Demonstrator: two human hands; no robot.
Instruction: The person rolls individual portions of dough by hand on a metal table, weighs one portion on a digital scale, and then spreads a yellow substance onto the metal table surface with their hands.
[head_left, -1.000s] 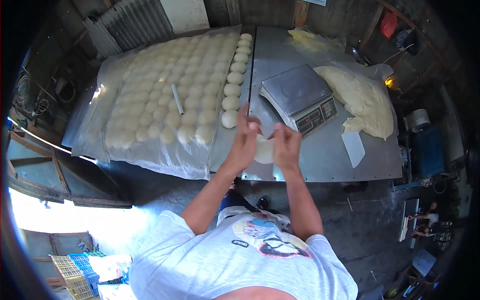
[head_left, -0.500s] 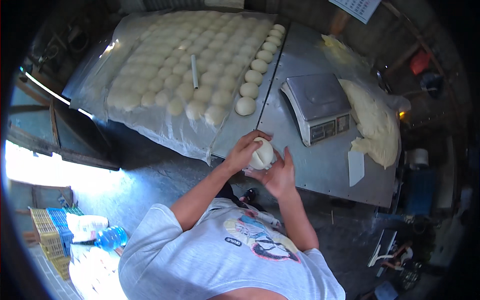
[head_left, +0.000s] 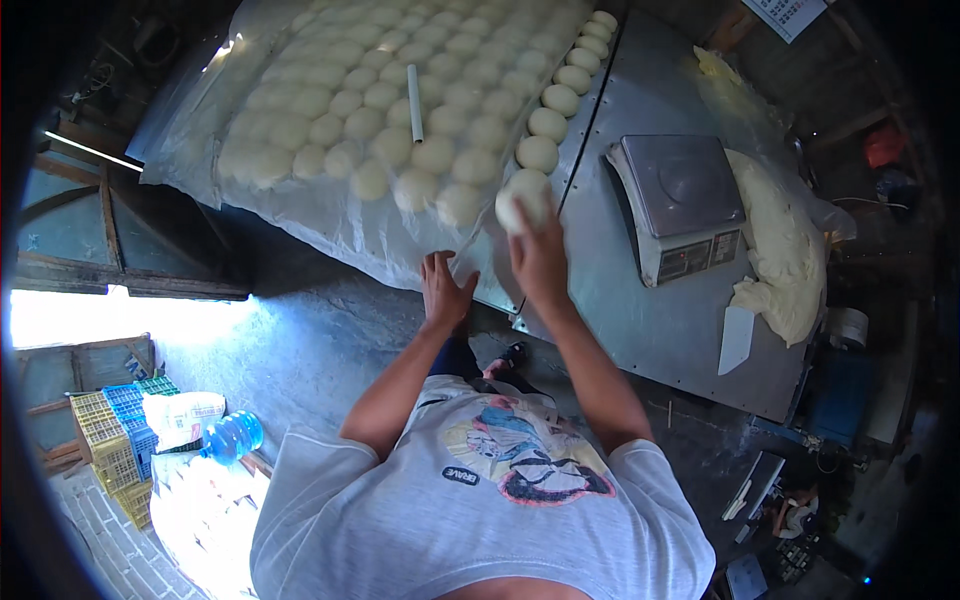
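Observation:
A round white dough ball [head_left: 520,203] is in my right hand [head_left: 541,262], at the near end of a row of uncovered dough balls [head_left: 547,124]. My fingers lie over its near side, and motion blurs it slightly. Whether the ball rests on the metal table [head_left: 590,330] I cannot tell. My left hand [head_left: 446,292] has its fingers apart and holds nothing visible. It is beside the near edge of a clear plastic sheet [head_left: 320,235], which covers many rows of dough balls; contact with the sheet is unclear.
A white rod [head_left: 415,104] lies on the sheet. To the right stands a scale [head_left: 680,190] with a metal pan. Beyond it spreads a large mass of dough [head_left: 785,250], with a white scraper [head_left: 736,340] beside it. Crates [head_left: 110,440] and a blue water bottle [head_left: 232,437] are at lower left.
The dough ball, earlier between both hands near the table's edge, has gone forward in my right hand to the row. My left hand has come off it and moved left.

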